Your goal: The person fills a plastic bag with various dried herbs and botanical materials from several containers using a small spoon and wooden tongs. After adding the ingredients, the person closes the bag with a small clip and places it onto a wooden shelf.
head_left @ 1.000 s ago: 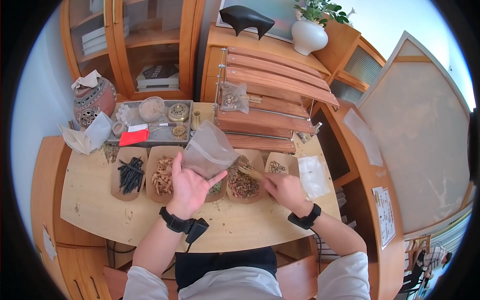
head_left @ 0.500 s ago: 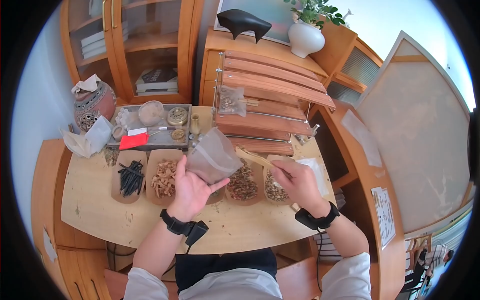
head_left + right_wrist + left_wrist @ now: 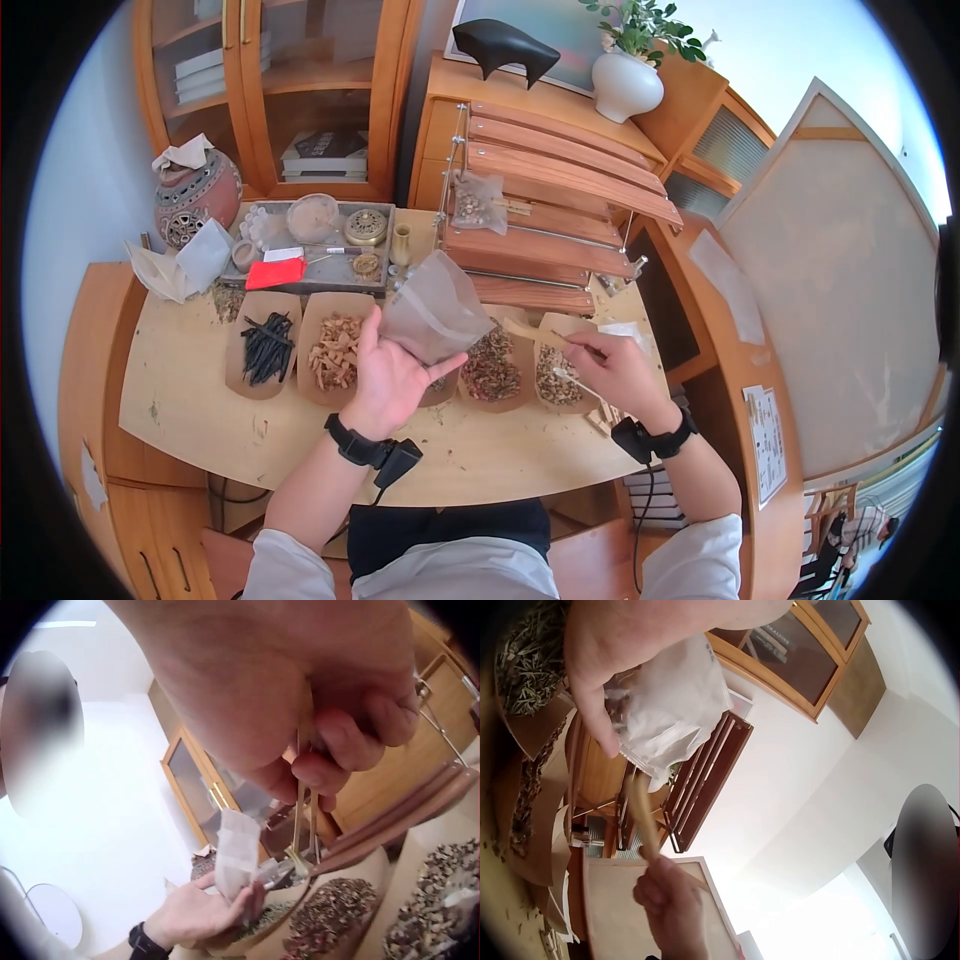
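My left hand (image 3: 392, 385), palm up, holds a translucent pouch (image 3: 435, 310) between thumb and fingers, above the middle trays. In the left wrist view the pouch (image 3: 675, 705) hangs tilted by the thumb. My right hand (image 3: 625, 375) grips light wooden tongs (image 3: 528, 330) over the rightmost tray, their tips pointing left toward the pouch. Two narrow arms of the tongs (image 3: 301, 825) show in the right wrist view, with a small pale bit near the tips. Reddish-brown dried pieces (image 3: 490, 368) fill the tray below the tongs. The rightmost tray (image 3: 582, 322) holds beige-brown bits and a white utensil (image 3: 575, 380).
Trays of black strips (image 3: 266, 350) and tan chips (image 3: 335, 352) stand left; a green-filled one (image 3: 529, 667) is partly hidden. Behind are a grey tray (image 3: 385, 220), a slatted wooden rack (image 3: 520, 245) and a patterned pot (image 3: 200, 190). Wooden pieces (image 3: 603, 418) lie by the rightmost tray.
My right hand has lifted the tongs from the reddish-brown pieces and moved right, uncovering the white utensil. My left hand keeps the pouch in nearly the same place.
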### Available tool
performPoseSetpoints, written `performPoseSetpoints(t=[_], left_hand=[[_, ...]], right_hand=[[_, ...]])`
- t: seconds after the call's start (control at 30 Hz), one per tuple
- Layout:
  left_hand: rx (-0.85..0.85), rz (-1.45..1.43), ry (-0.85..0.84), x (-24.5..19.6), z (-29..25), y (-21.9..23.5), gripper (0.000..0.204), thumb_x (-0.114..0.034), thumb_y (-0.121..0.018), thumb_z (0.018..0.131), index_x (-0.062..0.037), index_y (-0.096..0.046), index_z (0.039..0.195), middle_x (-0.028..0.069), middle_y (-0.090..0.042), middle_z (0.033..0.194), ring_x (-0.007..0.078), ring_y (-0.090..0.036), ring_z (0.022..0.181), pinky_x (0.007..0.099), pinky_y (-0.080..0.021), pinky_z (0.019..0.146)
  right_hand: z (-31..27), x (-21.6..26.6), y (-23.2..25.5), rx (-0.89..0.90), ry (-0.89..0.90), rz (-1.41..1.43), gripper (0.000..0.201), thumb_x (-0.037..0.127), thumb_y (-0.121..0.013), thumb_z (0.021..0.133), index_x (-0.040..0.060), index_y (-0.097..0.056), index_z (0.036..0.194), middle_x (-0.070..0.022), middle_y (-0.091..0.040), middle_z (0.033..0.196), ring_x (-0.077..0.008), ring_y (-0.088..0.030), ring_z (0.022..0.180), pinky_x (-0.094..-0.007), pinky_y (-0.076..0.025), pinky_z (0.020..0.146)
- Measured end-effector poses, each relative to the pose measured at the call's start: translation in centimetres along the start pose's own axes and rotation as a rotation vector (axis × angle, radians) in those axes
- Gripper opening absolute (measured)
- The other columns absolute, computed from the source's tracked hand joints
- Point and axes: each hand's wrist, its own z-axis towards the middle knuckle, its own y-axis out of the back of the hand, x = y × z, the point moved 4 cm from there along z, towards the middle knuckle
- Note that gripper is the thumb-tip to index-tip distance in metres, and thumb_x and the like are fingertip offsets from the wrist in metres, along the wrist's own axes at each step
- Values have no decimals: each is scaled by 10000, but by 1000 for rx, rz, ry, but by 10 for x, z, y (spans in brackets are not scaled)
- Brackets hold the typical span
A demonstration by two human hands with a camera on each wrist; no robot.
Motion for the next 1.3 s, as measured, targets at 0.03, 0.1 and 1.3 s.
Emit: performPoseSetpoints(t=[0.03,0.1,1.3], left_hand=[[-7,2,-7,0,0,0,766,-603,-360,999,-95,-237,1559,169,-335,1580,363,-358,1439,613,-356,1125],[-12,-12,-8,0,1,0,768,-603,-362,998,-96,-232,1560,168,-330,1582,363,-358,1439,614,-356,1125],[-40,-17,-13,-1,2,4,780,-604,-365,995,-74,-245,1553,183,-343,1571,367,-372,1429,606,-370,1122]], right_hand=[[4,-16,-7,34,-54,-22,296,269,-665,924,18,-733,1065,-194,-694,803,-290,-679,686,-354,-512,634],[12,-39,-19,80,-57,-65,303,289,-641,932,33,-740,1062,-197,-702,817,-319,-688,724,-377,-522,668],[13,-51,-35,265,-213,550,313,226,-622,1001,-54,-704,1116,10,-638,837,-57,-529,754,-238,-462,691]])
